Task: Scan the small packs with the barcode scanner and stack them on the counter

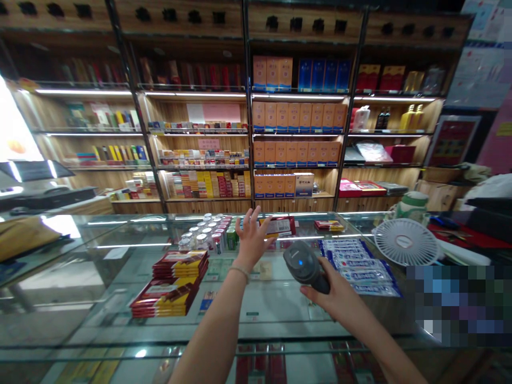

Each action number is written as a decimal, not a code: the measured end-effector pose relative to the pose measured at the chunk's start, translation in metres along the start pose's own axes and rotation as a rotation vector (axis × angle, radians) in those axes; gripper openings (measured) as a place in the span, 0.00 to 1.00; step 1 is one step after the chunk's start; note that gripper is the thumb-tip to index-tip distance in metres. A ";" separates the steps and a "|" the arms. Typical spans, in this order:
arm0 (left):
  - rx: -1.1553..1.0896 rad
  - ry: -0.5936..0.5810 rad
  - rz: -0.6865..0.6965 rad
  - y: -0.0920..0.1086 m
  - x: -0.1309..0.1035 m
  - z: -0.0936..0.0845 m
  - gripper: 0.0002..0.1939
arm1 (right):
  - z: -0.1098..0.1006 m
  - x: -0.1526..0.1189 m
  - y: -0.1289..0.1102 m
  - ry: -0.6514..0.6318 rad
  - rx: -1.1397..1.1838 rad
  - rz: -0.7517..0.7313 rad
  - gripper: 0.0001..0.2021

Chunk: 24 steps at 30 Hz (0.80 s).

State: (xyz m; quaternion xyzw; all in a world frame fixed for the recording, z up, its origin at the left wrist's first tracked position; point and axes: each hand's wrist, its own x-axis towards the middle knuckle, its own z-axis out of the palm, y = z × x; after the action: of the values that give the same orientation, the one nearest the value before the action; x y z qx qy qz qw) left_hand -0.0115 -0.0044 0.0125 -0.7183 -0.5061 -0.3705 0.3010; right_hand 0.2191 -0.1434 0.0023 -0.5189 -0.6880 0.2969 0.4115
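My left hand (252,240) is stretched out over the glass counter with its fingers spread and nothing in its grip. Just beyond its fingertips and thumb is a red packet (282,226) with its barcode side showing; whether they touch I cannot tell. My right hand (332,290) is wrapped round the handle of a dark grey barcode scanner (302,264), whose blue light is lit. Stacks of red and yellow chocolate wafer packets (172,290) lie left of my left arm. Another such packet (328,226) lies farther back on the right.
Small lidded containers (202,232) stand in rows beside my left hand. Blue and white packets (356,266) lie to the right of the scanner, near a white fan (406,241) and a green-white jug (412,205). Shelves of boxes (294,117) line the back wall.
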 end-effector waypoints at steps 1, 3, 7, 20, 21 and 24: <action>-0.001 0.000 -0.005 0.000 0.000 0.001 0.38 | 0.000 0.001 -0.001 0.003 -0.020 -0.006 0.26; -0.001 0.000 -0.014 0.001 0.000 0.002 0.38 | 0.000 0.001 -0.002 0.011 -0.052 -0.010 0.23; 0.007 -0.001 -0.008 0.001 0.000 0.001 0.39 | -0.001 0.000 -0.007 0.033 -0.065 -0.008 0.20; 0.011 -0.005 0.005 0.001 0.000 -0.002 0.40 | -0.007 0.006 -0.021 0.030 -0.450 0.037 0.18; 0.009 -0.009 0.003 0.001 0.000 -0.002 0.39 | -0.008 0.007 -0.022 0.027 -0.512 0.045 0.18; -0.003 -0.019 -0.004 0.002 0.000 -0.004 0.38 | -0.007 0.011 -0.023 0.010 -0.643 0.045 0.17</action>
State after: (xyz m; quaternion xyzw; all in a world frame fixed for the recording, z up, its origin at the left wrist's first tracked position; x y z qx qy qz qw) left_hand -0.0108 -0.0078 0.0146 -0.7212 -0.5099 -0.3648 0.2945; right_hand 0.2133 -0.1396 0.0277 -0.6388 -0.7329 0.0707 0.2231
